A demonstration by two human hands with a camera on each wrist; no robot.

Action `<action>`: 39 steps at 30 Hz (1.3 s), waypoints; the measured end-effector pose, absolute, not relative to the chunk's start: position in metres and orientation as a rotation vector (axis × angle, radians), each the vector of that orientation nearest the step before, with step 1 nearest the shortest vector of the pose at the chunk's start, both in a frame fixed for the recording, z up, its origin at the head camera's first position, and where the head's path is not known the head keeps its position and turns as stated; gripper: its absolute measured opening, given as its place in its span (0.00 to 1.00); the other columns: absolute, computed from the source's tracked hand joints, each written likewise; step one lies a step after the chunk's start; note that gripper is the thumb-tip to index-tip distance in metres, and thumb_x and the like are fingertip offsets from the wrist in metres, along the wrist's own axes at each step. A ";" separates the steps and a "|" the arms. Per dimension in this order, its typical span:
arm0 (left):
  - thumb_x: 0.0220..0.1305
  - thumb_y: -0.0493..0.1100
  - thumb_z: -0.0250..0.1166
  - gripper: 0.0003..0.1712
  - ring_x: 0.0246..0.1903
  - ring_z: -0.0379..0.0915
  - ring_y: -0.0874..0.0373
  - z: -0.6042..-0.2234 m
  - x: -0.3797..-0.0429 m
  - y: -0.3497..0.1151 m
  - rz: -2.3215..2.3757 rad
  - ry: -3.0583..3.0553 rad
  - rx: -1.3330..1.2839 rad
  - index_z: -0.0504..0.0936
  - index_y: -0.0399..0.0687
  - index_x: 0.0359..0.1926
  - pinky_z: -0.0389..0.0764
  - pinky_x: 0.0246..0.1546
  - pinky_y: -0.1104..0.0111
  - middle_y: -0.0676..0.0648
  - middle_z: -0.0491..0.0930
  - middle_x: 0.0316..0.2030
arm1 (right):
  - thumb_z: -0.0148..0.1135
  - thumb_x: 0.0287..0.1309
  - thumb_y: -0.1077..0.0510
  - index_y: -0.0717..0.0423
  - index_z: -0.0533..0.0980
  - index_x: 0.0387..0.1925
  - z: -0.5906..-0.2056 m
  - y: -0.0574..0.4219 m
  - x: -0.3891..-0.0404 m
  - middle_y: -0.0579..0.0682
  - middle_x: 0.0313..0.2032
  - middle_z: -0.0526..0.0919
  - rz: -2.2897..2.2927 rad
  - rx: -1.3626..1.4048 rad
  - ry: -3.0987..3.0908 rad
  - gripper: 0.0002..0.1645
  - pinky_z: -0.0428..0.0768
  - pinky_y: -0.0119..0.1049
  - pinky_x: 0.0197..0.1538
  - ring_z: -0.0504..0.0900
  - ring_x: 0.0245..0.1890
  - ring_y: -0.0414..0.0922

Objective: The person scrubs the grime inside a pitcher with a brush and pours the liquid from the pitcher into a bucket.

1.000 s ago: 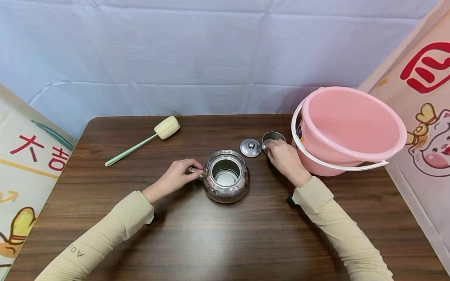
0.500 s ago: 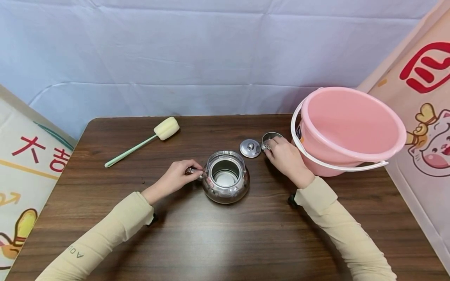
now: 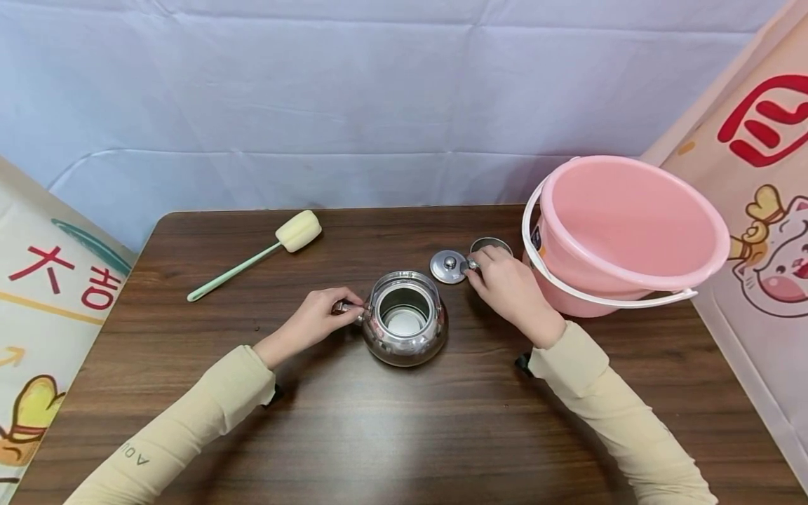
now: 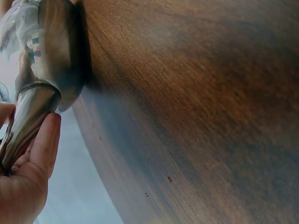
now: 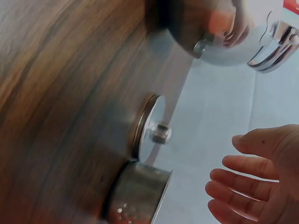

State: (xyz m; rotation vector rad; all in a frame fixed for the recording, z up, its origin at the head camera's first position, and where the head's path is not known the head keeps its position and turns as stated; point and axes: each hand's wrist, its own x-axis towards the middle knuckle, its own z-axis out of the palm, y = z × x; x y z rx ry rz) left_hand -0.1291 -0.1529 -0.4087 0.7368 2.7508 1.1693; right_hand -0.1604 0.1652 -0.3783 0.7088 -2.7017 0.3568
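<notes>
A shiny steel kettle stands lidless on the table. My left hand pinches its spout between thumb and fingers. To the kettle's right lies the round steel lid, its knob facing up. Beside the lid sits a small steel strainer cup with holes low in its wall. My right hand hovers over this cup and covers most of it in the head view. In the right wrist view its fingers are spread and loosely bent, apart from both lid and cup.
A pink bucket with a white handle stands at the back right, close to my right hand. A sponge brush with a green stick lies at the back left. Behind the wooden table hangs a pale cloth.
My right hand has drawn its fingers out of the strainer cup and shifted slightly left, toward the lid. The left hand and kettle have stayed in place.
</notes>
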 end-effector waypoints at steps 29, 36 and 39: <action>0.58 0.41 0.63 0.06 0.32 0.74 0.63 -0.408 -0.130 -0.154 1.183 2.735 0.726 0.82 0.46 0.36 0.74 0.35 0.69 0.51 0.81 0.33 | 0.59 0.55 0.57 0.60 0.76 0.42 -0.363 0.138 -0.133 0.53 0.40 0.79 0.515 0.816 -2.641 0.14 0.76 0.43 0.42 0.77 0.44 0.49; 0.58 0.42 0.63 0.06 0.32 0.73 0.63 -0.410 -0.130 -0.154 1.182 2.731 0.727 0.82 0.46 0.36 0.74 0.35 0.69 0.52 0.81 0.33 | 0.60 0.55 0.57 0.60 0.75 0.42 -0.364 0.133 -0.126 0.54 0.42 0.79 0.594 0.809 -2.623 0.14 0.76 0.43 0.44 0.77 0.45 0.48; 0.58 0.42 0.63 0.06 0.32 0.73 0.63 -0.410 -0.130 -0.154 1.183 2.733 0.730 0.82 0.47 0.36 0.74 0.34 0.69 0.52 0.81 0.33 | 0.60 0.55 0.57 0.60 0.76 0.42 -0.366 0.131 -0.123 0.54 0.41 0.79 0.634 0.799 -2.615 0.14 0.75 0.43 0.45 0.77 0.45 0.47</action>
